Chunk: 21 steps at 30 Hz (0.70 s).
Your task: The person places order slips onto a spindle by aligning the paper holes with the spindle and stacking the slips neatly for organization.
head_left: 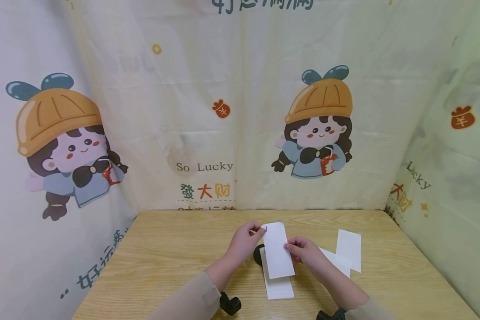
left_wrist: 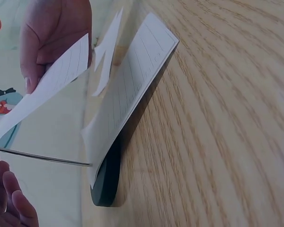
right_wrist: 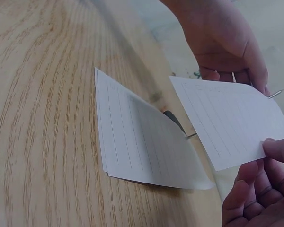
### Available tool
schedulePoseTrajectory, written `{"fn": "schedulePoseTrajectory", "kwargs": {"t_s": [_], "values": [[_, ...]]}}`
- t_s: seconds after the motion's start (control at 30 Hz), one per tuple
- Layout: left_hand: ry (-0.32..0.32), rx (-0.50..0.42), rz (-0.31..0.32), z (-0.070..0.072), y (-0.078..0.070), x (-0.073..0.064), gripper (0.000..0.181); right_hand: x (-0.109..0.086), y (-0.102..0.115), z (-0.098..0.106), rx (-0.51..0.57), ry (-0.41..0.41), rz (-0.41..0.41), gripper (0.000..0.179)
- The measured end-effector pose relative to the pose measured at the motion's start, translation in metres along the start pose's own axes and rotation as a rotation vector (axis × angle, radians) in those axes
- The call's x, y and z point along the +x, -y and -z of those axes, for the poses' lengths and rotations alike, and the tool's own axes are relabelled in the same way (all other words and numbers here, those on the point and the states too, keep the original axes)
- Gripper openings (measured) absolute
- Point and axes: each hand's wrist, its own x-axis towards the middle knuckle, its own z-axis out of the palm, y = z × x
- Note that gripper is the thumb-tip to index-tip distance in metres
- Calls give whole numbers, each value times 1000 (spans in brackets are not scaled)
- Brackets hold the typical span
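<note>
A white ruled paper slip [head_left: 279, 251] is raised on the thin metal spike [left_wrist: 45, 157] of a paper spike with a round black base [left_wrist: 106, 184]. The spike's tip pokes out near the slip's top left corner. My left hand [head_left: 246, 242] pinches that slip at its upper left edge, close to the tip. On the slip's right edge, the thumb and fingers of my right hand [head_left: 304, 251] grip it. Lower on the spike, more ruled slips [right_wrist: 142, 142] lie together, tilted over the base. The raised slip partly covers them in the head view.
Two loose white slips, one upright [head_left: 350, 251] and one partly behind my right forearm [head_left: 338, 262], lie on the wooden table [head_left: 176, 240] at right. A printed cloth [head_left: 240, 133] hangs around the table. Black devices [head_left: 230, 304] sit at my wrists.
</note>
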Motion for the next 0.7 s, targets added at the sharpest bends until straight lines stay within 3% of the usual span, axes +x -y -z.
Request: {"fn": "schedulePoseTrajectory", "kwargs": {"t_s": [0.43, 0.7], "values": [[55, 59, 46, 0, 6, -2, 14, 0, -9, 6, -28, 109, 29, 23], [66, 108, 36, -1, 13, -2, 13, 0, -14, 6, -38, 134, 56, 21]]}}
